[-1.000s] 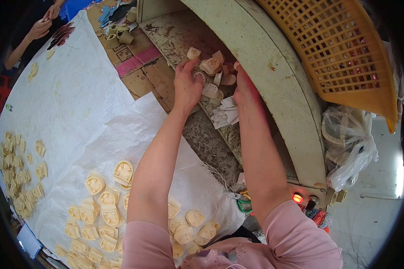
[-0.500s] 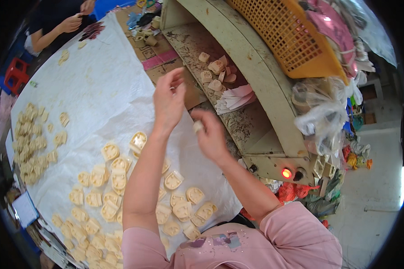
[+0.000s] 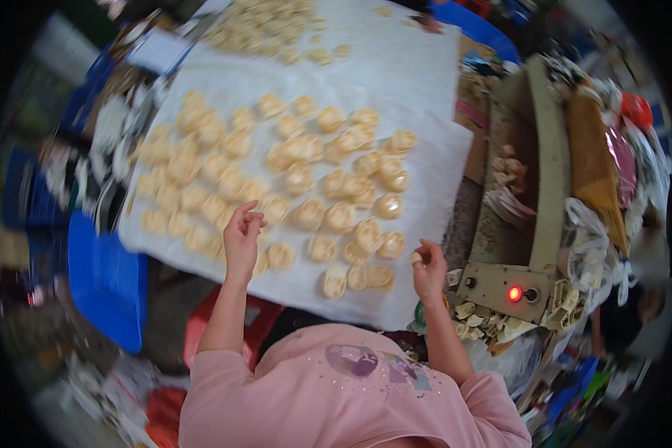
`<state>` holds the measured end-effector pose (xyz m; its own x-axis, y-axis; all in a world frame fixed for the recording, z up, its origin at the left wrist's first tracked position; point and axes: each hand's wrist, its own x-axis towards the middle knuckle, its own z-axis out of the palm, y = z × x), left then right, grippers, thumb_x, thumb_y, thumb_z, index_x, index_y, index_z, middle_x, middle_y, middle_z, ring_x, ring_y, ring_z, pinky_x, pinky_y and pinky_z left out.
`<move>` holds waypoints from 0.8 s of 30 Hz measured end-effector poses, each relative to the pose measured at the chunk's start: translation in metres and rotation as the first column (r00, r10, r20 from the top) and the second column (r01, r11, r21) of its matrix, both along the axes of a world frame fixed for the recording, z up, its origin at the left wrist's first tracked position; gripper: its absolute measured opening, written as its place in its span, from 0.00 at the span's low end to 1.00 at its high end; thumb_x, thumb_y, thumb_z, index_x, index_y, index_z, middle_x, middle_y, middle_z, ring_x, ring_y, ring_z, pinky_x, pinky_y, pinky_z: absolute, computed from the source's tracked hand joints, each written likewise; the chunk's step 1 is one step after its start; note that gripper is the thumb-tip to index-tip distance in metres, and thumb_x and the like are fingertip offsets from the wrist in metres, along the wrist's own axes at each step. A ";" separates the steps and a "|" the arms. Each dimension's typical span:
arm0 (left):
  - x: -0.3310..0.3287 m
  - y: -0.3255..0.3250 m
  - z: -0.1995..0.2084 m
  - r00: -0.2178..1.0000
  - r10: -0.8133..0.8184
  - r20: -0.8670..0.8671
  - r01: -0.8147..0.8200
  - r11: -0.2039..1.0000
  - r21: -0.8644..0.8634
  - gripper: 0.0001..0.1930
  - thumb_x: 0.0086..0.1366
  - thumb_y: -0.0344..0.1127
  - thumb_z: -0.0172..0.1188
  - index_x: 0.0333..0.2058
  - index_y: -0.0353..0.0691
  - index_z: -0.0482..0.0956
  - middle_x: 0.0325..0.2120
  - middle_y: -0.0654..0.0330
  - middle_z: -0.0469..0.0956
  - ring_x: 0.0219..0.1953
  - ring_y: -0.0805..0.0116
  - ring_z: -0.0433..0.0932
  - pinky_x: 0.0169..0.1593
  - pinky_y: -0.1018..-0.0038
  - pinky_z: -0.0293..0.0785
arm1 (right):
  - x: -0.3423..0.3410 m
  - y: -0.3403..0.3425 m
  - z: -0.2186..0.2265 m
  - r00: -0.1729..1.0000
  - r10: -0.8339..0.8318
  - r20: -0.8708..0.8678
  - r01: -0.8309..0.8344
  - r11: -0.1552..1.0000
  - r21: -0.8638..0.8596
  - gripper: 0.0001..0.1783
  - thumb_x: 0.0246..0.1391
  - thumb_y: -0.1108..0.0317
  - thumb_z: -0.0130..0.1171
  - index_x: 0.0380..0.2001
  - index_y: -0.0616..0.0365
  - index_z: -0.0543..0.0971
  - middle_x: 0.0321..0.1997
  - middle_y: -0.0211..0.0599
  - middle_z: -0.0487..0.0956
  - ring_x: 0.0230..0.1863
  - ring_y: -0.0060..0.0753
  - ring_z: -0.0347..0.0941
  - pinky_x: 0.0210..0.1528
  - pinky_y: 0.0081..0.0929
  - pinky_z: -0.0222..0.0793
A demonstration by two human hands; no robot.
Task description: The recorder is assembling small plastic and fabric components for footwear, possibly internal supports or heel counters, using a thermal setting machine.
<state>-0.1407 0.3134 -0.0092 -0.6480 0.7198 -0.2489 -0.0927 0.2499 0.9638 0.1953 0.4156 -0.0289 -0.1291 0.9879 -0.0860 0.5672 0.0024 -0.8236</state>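
Cream moulded plastic pieces (image 3: 299, 178), rounded and cup-like, lie spread over a white sheet (image 3: 437, 172) on the table. My left hand (image 3: 242, 240) hovers at the near side of the pieces, fingers loosely bent and apart, with nothing visible in it. Over the sheet's right edge is my right hand (image 3: 428, 275), its fingers slightly curled and apart. A pale band (image 3: 416, 257), seemingly a wrap on a finger, shows there; no held piece can be made out. Nearest to that hand are a few cream pieces (image 3: 381, 278) at the front. The picture is somewhat blurred.
A beige metal box (image 3: 549, 179) with a lit red lamp (image 3: 514, 293) stands at right, pale pieces (image 3: 506, 170) inside its open front. Beside it is an orange basket (image 3: 596, 160). A smaller heap of cream pieces (image 3: 265, 26) lies far off. A blue tub (image 3: 106, 280) sits at left.
The view has turned to the left, over the spread pieces. Both hands have come back from beside the metal box toward my body, and they are now farther apart.
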 end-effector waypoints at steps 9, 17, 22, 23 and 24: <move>0.059 -0.200 -0.083 0.984 0.174 -0.044 -0.179 0.924 -0.338 0.16 0.55 0.28 0.52 0.45 0.38 0.74 0.23 0.61 0.76 0.27 0.74 0.74 0.34 0.77 0.69 | 0.003 -0.090 -0.022 0.987 0.099 -0.128 -0.132 0.952 -0.278 0.15 0.49 0.78 0.55 0.42 0.62 0.71 0.27 0.32 0.75 0.30 0.21 0.71 0.35 0.20 0.67; 0.106 -0.294 -0.119 0.990 -0.003 -0.141 -0.062 0.888 -0.456 0.16 0.54 0.30 0.54 0.44 0.40 0.73 0.27 0.54 0.77 0.31 0.62 0.77 0.38 0.69 0.72 | -0.008 -0.150 -0.040 0.885 0.465 -0.018 -0.453 0.853 -0.259 0.18 0.49 0.80 0.51 0.45 0.63 0.69 0.28 0.34 0.74 0.29 0.23 0.71 0.34 0.21 0.67; 0.077 -0.316 -0.115 0.967 0.169 -0.189 -0.233 0.886 -0.400 0.17 0.55 0.30 0.55 0.45 0.40 0.71 0.26 0.56 0.75 0.32 0.62 0.76 0.39 0.68 0.71 | -0.016 -0.175 -0.041 0.787 0.608 0.103 -0.544 0.764 -0.348 0.18 0.48 0.79 0.53 0.45 0.60 0.71 0.28 0.35 0.76 0.30 0.26 0.72 0.35 0.24 0.68; 0.066 -0.319 -0.114 0.964 0.183 -0.195 -0.248 0.882 -0.401 0.17 0.55 0.30 0.55 0.45 0.40 0.71 0.26 0.56 0.75 0.32 0.62 0.76 0.39 0.68 0.71 | -0.020 -0.180 -0.042 0.792 0.603 0.092 -0.514 0.742 -0.431 0.18 0.48 0.79 0.53 0.45 0.60 0.71 0.28 0.35 0.76 0.30 0.26 0.72 0.35 0.25 0.68; 0.052 -0.320 -0.112 0.954 0.185 -0.236 -0.265 0.887 -0.379 0.17 0.55 0.30 0.55 0.46 0.40 0.70 0.26 0.56 0.74 0.32 0.62 0.75 0.39 0.68 0.71 | -0.022 -0.180 -0.051 0.743 0.661 0.106 -0.564 0.703 -0.432 0.19 0.48 0.78 0.53 0.46 0.59 0.71 0.29 0.36 0.76 0.31 0.26 0.72 0.36 0.25 0.68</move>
